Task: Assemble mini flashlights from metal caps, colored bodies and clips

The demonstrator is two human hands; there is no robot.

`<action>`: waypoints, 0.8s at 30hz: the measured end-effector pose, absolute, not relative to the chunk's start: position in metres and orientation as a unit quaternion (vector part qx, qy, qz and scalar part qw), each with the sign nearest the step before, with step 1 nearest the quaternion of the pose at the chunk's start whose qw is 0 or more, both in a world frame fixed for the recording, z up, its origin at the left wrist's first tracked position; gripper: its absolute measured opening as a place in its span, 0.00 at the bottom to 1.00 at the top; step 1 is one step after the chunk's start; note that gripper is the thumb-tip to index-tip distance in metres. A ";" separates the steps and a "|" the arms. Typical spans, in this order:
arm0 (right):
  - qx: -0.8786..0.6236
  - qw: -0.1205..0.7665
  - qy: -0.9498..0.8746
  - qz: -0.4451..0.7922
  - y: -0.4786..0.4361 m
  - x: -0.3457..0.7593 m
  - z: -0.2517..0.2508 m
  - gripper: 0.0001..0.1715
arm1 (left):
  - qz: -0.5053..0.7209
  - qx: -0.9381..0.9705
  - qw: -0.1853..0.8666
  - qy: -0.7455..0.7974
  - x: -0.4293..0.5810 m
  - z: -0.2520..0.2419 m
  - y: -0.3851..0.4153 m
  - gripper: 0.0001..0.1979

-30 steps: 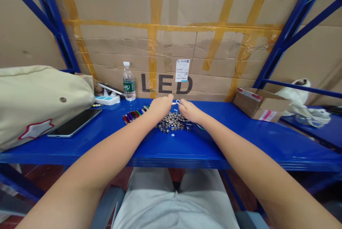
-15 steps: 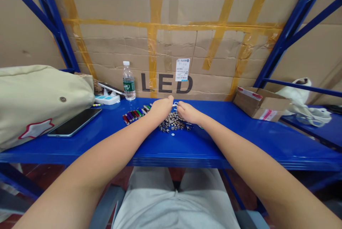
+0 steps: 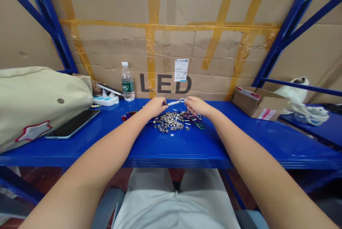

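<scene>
Both my hands are raised just above a heap of small silver metal parts (image 3: 169,121) on the blue shelf (image 3: 171,143). My left hand (image 3: 155,106) pinches one end of a thin silver piece with a ring at its tip (image 3: 175,102). My right hand (image 3: 196,106) is closed on the ring end of the same piece. Small coloured carabiner clips (image 3: 193,119) lie to the right of the heap. A row of small coloured cylinders (image 3: 130,115) lies to its left, partly behind my left forearm.
A water bottle (image 3: 127,82), a white power strip (image 3: 106,100) and a phone (image 3: 110,89) stand at the back left. A dark tablet (image 3: 72,123) lies beside a beige bag (image 3: 40,104). An open cardboard box (image 3: 258,102) sits at the right. Taped cardboard marked LED (image 3: 171,40) backs the shelf.
My hands have moved apart from each other. The thin silver piece now shows stretched between them, and the coloured clips right of the heap have come into view.
</scene>
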State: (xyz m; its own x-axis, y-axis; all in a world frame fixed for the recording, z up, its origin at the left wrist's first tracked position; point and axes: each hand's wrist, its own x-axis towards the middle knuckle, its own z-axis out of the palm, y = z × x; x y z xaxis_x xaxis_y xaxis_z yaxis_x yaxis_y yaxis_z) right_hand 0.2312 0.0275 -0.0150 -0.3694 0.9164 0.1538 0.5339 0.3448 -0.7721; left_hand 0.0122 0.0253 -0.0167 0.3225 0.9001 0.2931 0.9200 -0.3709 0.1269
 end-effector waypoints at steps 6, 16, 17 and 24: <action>-0.531 0.353 -0.691 0.340 0.037 0.241 -0.013 0.09 | -0.144 -0.814 0.026 -0.562 0.001 -0.019 0.033 0.11; -0.543 0.370 -0.711 0.252 0.057 0.246 -0.033 0.09 | -0.119 -0.809 0.029 -0.575 -0.004 -0.018 0.034 0.13; -0.538 0.370 -0.718 0.241 0.057 0.245 -0.033 0.09 | -0.119 -0.809 0.028 -0.574 -0.004 -0.018 0.034 0.13; -0.518 0.361 -0.700 0.333 0.063 0.219 -0.028 0.14 | -0.126 -0.809 0.022 -0.574 -0.002 -0.017 0.034 0.13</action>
